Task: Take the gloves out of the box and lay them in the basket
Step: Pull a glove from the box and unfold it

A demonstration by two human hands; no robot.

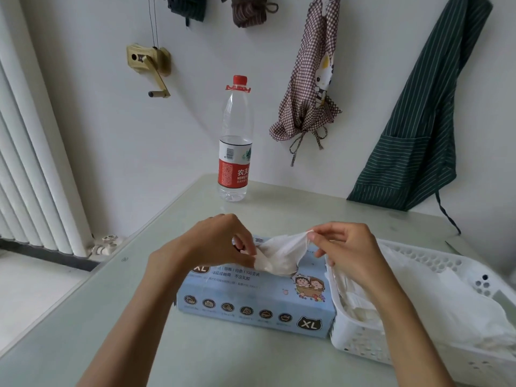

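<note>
A light blue box (255, 300) marked XL lies on a pale green table (195, 356). Just to its right, touching it, stands a white basket (360, 339) with holes, and white gloves (446, 305) lie inside. Above the box, the left hand (215, 241) and the right hand (346, 250) both pinch one thin white glove (282, 255), which comes out of the box top. Behind, near the wall, a water bottle (236, 141) with a red cap stands upright. A checked apron (310, 88) and a green striped apron (424, 118) hang on the wall.
</note>
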